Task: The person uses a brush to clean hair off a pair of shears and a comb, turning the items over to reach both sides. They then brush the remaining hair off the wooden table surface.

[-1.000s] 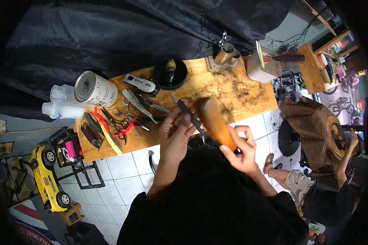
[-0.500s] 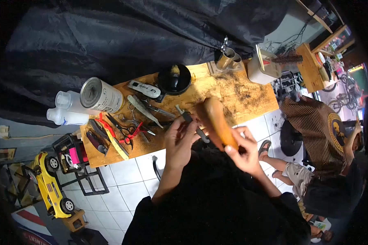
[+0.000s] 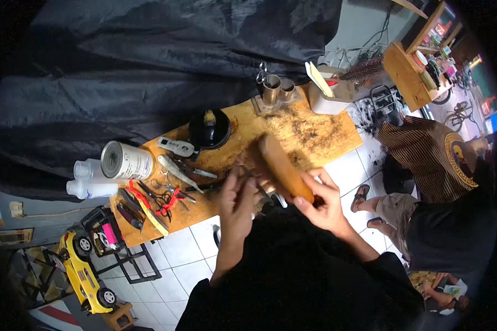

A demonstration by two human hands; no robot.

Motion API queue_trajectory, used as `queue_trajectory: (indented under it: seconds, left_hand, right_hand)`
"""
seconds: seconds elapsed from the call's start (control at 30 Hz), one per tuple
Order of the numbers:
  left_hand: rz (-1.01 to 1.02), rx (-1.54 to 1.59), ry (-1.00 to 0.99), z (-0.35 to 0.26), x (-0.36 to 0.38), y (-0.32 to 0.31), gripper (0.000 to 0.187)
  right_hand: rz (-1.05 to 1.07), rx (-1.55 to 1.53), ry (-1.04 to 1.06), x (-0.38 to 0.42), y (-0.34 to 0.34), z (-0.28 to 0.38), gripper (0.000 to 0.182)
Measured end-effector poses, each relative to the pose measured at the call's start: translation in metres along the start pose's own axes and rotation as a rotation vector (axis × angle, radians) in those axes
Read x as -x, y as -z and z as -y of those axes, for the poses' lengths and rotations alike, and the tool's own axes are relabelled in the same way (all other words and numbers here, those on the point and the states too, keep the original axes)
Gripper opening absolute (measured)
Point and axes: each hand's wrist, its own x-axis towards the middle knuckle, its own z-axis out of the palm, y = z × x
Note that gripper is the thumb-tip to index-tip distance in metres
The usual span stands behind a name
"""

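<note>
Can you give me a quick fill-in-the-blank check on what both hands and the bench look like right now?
1. The right hand grips an orange-brown wooden ____.
2. The left hand hovers beside it, above the near edge of the wooden ____.
3. The metal can lies on its side next to two clear plastic ____.
4. On the floor at lower left stands a ____ toy car.

Missing words: brush; bench; bottles; yellow
</note>
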Motion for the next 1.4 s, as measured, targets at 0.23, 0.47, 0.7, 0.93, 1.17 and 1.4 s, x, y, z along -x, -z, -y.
queue_trajectory:
  seconds: [0.23,0.47,0.7,0.93,1.17,1.4]
  left_hand:
    - [0.158,-0.262,0.013,0.040,-0.003,-0.028,0.017]
    - [-0.003,-0.644,-0.312,0.019,-0.048,-0.071,0.017]
    - [-0.247,-0.736,-0.567,0.007,-0.102,-0.105,0.021]
    - [-0.342,-0.735,-0.727,0.018,-0.137,-0.123,0.022]
    - [-0.483,-1.008,-0.718,0.011,-0.129,-0.145,0.026]
    - [-0.488,-0.909,-0.600,0.028,-0.130,-0.136,0.027]
  right_hand:
    - [0.035,0.063,0.028,-0.019,0.016,-0.011,0.048]
    - [-0.240,0.082,0.077,-0.058,0.057,-0.017,0.053]
    - [-0.116,0.013,0.240,-0.046,0.075,-0.057,0.048]
    - [0.038,-0.104,0.135,-0.056,0.086,-0.079,0.051]
    - [0.218,-0.155,0.170,-0.068,0.100,-0.095,0.053]
    - [0.287,-0.163,0.179,-0.073,0.101,-0.097,0.053]
